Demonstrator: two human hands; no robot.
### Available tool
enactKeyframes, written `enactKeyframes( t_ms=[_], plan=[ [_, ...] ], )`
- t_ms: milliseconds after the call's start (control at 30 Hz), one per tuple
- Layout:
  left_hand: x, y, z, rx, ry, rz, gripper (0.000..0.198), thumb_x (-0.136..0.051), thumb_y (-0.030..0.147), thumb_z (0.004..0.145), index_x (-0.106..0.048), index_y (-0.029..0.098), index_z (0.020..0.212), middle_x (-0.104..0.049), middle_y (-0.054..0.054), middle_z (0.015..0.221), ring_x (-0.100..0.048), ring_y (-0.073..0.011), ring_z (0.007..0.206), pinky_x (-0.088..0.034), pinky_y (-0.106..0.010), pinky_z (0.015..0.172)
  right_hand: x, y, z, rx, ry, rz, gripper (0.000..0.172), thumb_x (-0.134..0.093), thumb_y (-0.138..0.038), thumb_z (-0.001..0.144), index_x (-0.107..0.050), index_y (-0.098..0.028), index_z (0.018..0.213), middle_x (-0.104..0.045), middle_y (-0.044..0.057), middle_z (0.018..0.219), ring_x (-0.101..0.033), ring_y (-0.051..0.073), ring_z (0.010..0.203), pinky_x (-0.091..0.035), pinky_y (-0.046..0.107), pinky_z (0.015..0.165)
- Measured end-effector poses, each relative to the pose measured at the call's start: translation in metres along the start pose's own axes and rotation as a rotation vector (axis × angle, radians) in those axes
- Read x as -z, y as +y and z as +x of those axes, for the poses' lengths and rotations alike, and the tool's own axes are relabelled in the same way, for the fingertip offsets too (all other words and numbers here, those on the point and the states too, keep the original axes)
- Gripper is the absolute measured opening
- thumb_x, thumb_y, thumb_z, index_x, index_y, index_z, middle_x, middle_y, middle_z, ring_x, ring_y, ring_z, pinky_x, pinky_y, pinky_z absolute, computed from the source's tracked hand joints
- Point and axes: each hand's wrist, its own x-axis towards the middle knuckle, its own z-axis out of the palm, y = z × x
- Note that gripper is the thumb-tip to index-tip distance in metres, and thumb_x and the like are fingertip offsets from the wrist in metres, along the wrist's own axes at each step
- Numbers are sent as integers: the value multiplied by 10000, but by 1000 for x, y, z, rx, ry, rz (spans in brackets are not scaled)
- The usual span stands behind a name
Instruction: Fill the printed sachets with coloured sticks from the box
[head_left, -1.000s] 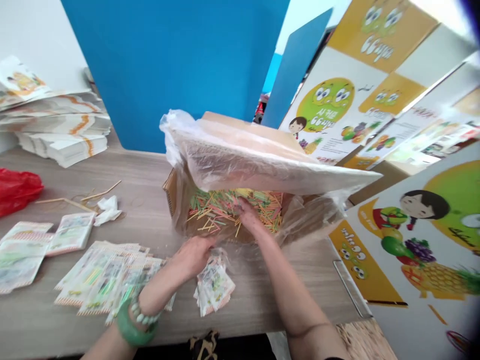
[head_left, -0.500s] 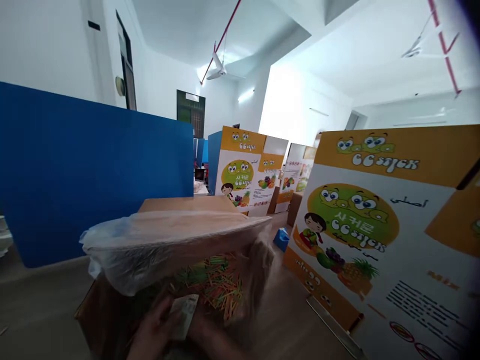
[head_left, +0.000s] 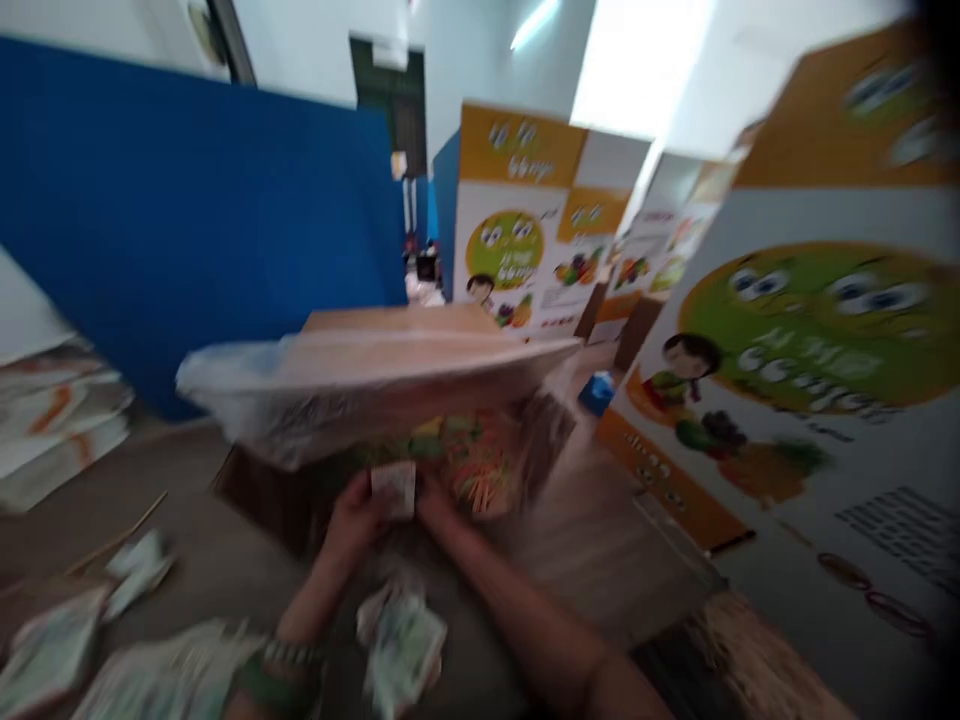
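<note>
My left hand (head_left: 354, 518), a beaded band and a green band on its wrist, pinches a small pale printed packet (head_left: 395, 486) upright at the front of an open cardboard box (head_left: 262, 500). Just right of the packet, my right hand (head_left: 436, 502) reaches to the box's front; its fingers are blurred and partly hidden. Inside the box lie many thin coloured sticks (head_left: 480, 470), mostly orange and green. Clear plastic lining (head_left: 232, 400) hangs over the box's raised flap. Below my hands is a loose pile of pale green printed packets (head_left: 405, 645).
More printed packets (head_left: 172, 675) lie at the lower left, near a thin stick (head_left: 124, 535). A blue panel (head_left: 202, 220) stands behind. At the right are large printed cartons (head_left: 795, 330), with a small blue object (head_left: 597, 392) beside them. Fibrous tan material (head_left: 757, 655) is at the lower right.
The view has tipped downward, bringing the packet piles and my forearms into sight. My left hand still holds the packet; the right arm now shows more clearly beside it.
</note>
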Motion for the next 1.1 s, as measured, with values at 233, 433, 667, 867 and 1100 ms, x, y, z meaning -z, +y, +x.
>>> enactKeyframes(
  t_ms=[233, 433, 667, 867, 1100],
  plan=[
    [17, -10, -17, 204, 38, -279, 503, -844, 310, 542, -676, 138, 984, -740, -46, 829, -661, -174, 656, -547, -302, 627, 6, 38, 5, -14, -47, 60, 139, -465, -363, 877, -511, -232, 886, -646, -7, 796, -607, 167, 825, -483, 306, 864],
    [17, -14, -23, 280, 88, -404, 438, -852, 272, 527, -700, 123, 911, -740, -55, 790, -680, -201, 653, -574, -348, 626, 3, 46, 3, 17, -133, -18, 173, -490, -393, 834, -522, -227, 872, -644, -6, 781, -618, 176, 804, -488, 306, 833],
    [15, -15, -23, 286, 94, -496, 395, -837, 250, 579, -701, 142, 934, -751, -52, 849, -694, -197, 707, -581, -353, 695, 6, 48, 1, 67, -121, -172, 187, -423, -375, 874, -519, -224, 930, -620, -6, 773, -601, 173, 772, -478, 292, 782],
    [19, -20, -23, 285, 48, -476, 416, -892, 363, 513, -741, 120, 815, -749, -53, 739, -663, -170, 652, -534, -296, 677, 6, 43, -1, 86, -202, -405, 206, -412, -336, 881, -554, -223, 979, -669, 18, 772, -621, 198, 777, -478, 323, 781],
    [30, -23, -25, 173, 72, -116, 253, -804, 345, 550, -685, 137, 629, -602, 36, 537, -511, -99, 491, -411, -225, 504, 9, -7, 1, 30, -88, 153, 161, -557, -389, 877, -579, -230, 894, -687, -21, 731, -679, 172, 747, -499, 354, 858]
  ],
)
